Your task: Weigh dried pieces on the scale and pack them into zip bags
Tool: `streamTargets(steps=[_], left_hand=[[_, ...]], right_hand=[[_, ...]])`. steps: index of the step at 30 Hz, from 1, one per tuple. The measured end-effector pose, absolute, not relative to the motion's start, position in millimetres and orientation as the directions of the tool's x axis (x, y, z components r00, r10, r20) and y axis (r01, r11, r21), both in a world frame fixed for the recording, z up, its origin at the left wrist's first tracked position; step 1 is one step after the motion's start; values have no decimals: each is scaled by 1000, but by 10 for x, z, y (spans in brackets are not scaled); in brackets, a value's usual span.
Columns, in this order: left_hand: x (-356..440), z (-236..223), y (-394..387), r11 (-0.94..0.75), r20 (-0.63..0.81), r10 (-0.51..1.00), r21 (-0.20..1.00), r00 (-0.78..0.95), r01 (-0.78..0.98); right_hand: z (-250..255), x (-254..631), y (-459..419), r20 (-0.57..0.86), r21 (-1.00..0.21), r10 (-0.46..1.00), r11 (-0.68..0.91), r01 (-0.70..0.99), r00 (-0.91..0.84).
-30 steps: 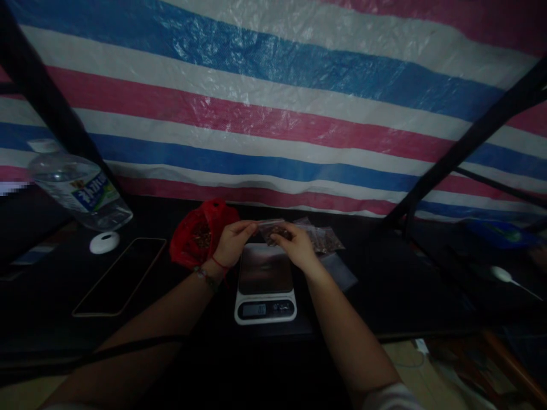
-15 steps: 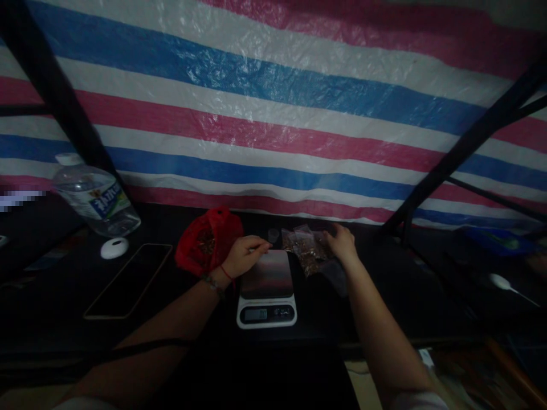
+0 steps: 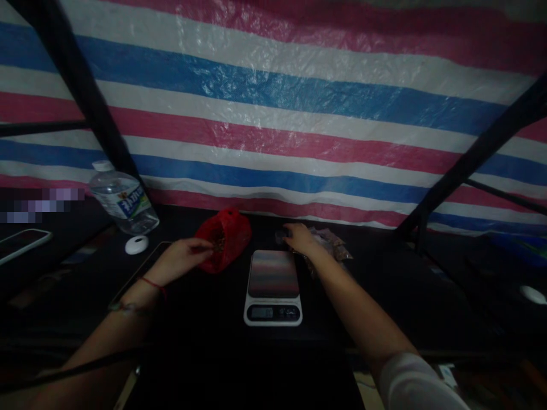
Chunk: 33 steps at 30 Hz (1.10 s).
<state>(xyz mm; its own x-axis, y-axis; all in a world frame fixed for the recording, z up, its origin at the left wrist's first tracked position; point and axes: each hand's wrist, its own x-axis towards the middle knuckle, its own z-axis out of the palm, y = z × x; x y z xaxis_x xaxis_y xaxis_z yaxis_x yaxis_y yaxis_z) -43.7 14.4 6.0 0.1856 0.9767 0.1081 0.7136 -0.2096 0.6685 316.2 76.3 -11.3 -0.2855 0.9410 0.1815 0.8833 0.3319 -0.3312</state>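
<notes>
My left hand [image 3: 183,260] reaches to the mouth of a red plastic bag [image 3: 233,236] that holds small brownish metal-looking pieces. Its fingers are drawn together at the tips; anything between them is too small to make out. My right hand [image 3: 302,238] has its fingertips closed at the edge of a small clear plastic cup [image 3: 280,236]. Between the hands sits a digital kitchen scale [image 3: 273,276] with a bare plate, its display too dim to read surely. Clear zip bags [image 3: 335,242] of small pieces lie beyond my right wrist, partly hidden by it.
A large clear bottle [image 3: 123,199], a white rounded object [image 3: 137,245] and a dark phone [image 3: 143,267] are on the left. Another phone [image 3: 23,245] lies farther left. Black frame bars [image 3: 100,122] slant up both sides before a striped plastic sheet [image 3: 273,125]. A white spoon-like object [image 3: 533,294] is far right.
My left hand has moved left from above the scale to the red bag's mouth. My right hand has moved left from the zip bags to the small cup. The view has shifted slightly.
</notes>
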Motion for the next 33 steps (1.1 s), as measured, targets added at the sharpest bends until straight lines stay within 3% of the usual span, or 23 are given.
streamTargets(steps=[4,6,9,11,16,18,21,25,27,30,31,33], left_hand=[[-323,-99,-32,-412,116,907,450,406,792],[-220,-130,-60,-462,138,886,340,443,819],[-108,-112,-14,-470,134,882,274,451,839],[-79,-53,57,-454,159,891,284,425,845],[43,122,155,-404,403,879,344,255,848],[181,109,93,-449,363,874,348,323,823],[388,16,-89,-514,188,858,355,478,781],[384,-21,-319,-522,197,852,385,485,761],[229,17,-358,-485,262,874,425,409,764],[-89,44,-281,-300,336,933,531,127,793],[-187,29,-223,-231,323,945,571,43,788],[-333,-41,-75,-134,256,965,648,-49,750]], right_hand=[[-193,3085,806,128,-335,938,345,877,-321],[-216,3059,781,111,-329,941,339,881,-320],[-220,3034,759,109,-317,945,328,890,-310],[-204,3018,774,108,-328,938,346,879,-329],[-148,2800,884,102,-471,899,421,775,-426],[-144,2612,927,102,-487,908,401,776,-405],[-172,2325,967,75,-443,909,400,803,-411],[-186,2194,994,59,-416,901,413,810,-429],[-125,2258,1001,84,-428,904,412,804,-419],[62,2370,947,160,-487,913,404,774,-376],[132,2373,900,194,-542,911,408,735,-362],[248,2288,763,267,-757,898,420,501,-349]])
